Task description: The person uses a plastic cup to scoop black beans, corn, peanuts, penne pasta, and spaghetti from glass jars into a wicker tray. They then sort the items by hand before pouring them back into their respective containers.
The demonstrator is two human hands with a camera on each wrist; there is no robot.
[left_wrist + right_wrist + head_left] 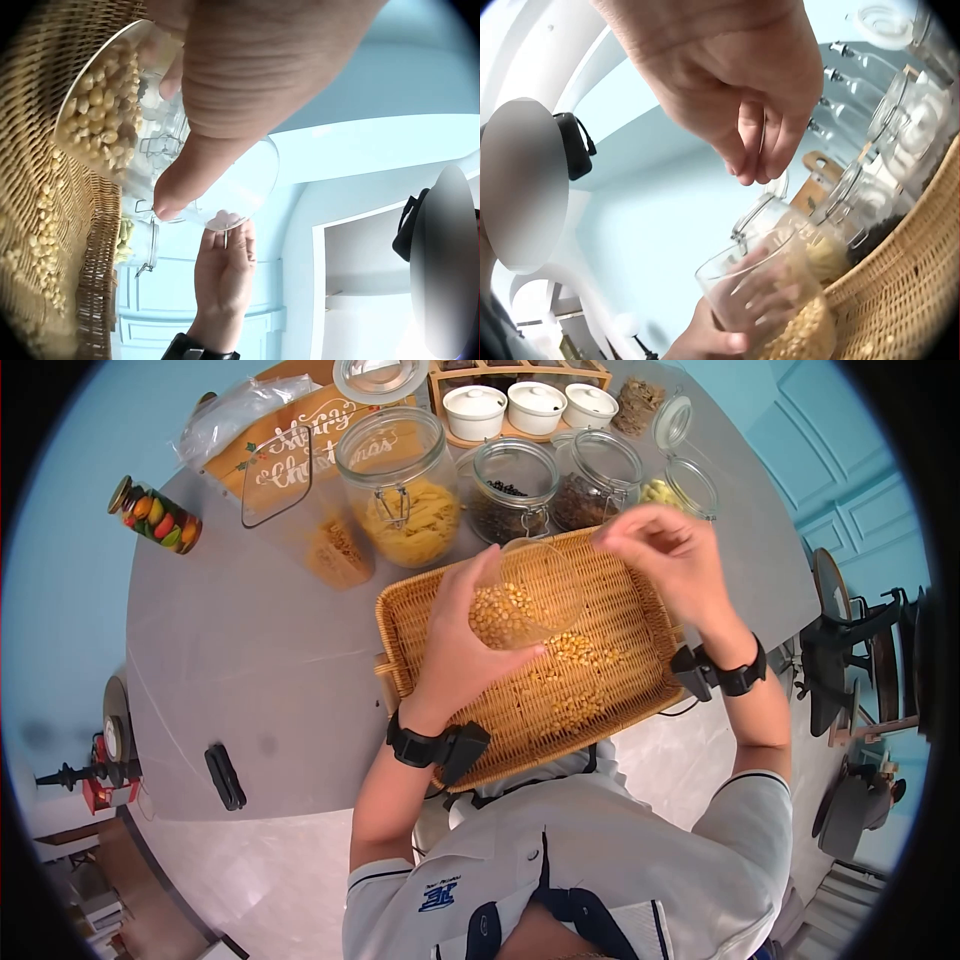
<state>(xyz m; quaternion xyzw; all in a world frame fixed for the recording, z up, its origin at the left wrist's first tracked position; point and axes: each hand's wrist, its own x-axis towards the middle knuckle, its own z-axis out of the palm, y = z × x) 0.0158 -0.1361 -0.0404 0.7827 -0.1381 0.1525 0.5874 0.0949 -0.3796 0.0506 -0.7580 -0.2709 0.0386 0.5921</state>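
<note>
My left hand grips a clear glass cup, tilted over a rectangular wicker tray. Corn kernels fill its lower part, and its open rim faces up in the right wrist view. Above the tray's far right corner is my right hand, with its fingers curled and thumb and fingertips brought together. In the right wrist view those fingertips are above the cup's rim, and no thing shows between them. More loose corn kernels lie scattered on the tray's woven bottom.
Behind the tray stand a large glass jar of pasta, a jar of black beans and a jar of dark contents. A clear container is to their left. White lidded pots stand farther back. A black case lies front left.
</note>
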